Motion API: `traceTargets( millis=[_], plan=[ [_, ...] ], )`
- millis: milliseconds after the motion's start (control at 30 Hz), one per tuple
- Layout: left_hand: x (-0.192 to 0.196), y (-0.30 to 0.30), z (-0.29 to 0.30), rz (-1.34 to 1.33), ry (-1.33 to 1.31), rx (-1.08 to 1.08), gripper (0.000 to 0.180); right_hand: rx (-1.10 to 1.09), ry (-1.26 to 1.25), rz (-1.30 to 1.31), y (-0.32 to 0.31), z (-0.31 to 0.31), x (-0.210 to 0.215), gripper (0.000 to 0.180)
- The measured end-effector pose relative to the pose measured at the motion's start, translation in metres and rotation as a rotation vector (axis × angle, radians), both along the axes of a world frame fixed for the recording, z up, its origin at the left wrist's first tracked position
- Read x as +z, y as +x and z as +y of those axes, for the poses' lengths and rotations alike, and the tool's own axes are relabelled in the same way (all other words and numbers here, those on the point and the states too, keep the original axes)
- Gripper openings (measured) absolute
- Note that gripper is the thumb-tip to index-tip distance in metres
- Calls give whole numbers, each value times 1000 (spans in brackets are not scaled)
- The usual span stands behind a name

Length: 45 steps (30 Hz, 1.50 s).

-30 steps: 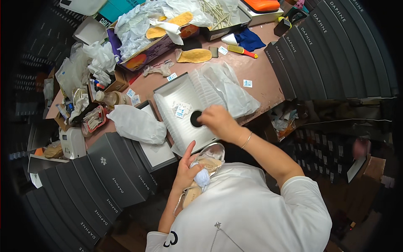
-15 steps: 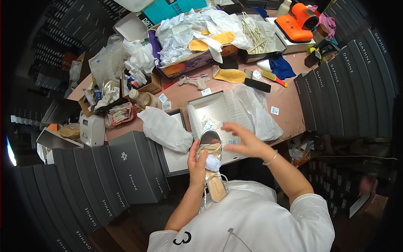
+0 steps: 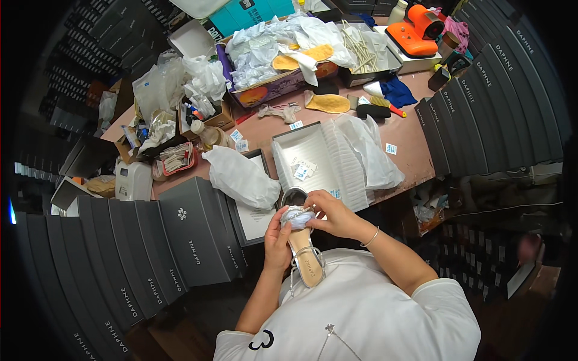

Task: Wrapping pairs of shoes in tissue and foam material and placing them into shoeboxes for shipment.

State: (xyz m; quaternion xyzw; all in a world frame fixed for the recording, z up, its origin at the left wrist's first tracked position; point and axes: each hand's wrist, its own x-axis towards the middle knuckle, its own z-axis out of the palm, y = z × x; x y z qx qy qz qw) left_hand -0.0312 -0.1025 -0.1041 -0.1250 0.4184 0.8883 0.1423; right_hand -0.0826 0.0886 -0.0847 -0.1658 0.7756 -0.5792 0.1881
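Note:
A strappy sandal [image 3: 309, 268] with a beige insole and silvery straps is held in front of my chest, its toe end pointing away. My left hand [image 3: 277, 243] grips its left side near the toe, with the thumb on the front straps. A wad of white tissue paper [image 3: 297, 218] sits under those straps. My right hand [image 3: 335, 218] is closed at the right of the front straps, fingertips against straps and paper; which of them it pinches is partly hidden. Just beyond lies an open shoe box [image 3: 295, 142] with small white labels [image 3: 303, 170] inside.
A white-wrapped bundle [image 3: 241, 179] lies on another box at the left. Stacks of dark shoe boxes [image 3: 195, 234] flank me, with more boxes [image 3: 481, 108] at the right. Farther back are a carton of crumpled paper [image 3: 271, 90], a brush [image 3: 385, 107] and an orange device [image 3: 415, 36].
My right hand has come down from beside the sandal, fingers spread, onto its front straps and closed there. The tissue wad now sits farther toward the toe, under the straps.

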Motion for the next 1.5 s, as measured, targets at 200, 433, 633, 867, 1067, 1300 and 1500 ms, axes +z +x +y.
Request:
traceTargets(
  millis=[200,433,633,867,1067,1300,1500],
  plan=[
    [-1,-3,-17,185,-190,-101,39,-28,-80,-127,3,-7,6,35],
    [6,7,-7,186,-447,8,32,47,97,-26,1,-9,9,32],
    [0,8,-17,145,-622,-20,35,-33,89,65,2,-21,14,29],
    [14,5,-16,304,-905,2,36,10,162,161,-3,-23,13,29],
    [13,2,-18,263,-832,45,36,21,183,208,-7,-26,21,29],
    [2,-1,-25,348,-1020,13,40,46,229,404,-7,-32,17,27],
    [18,11,-14,-23,-294,-2,52,51,130,518,-10,-38,22,24]
  ],
)
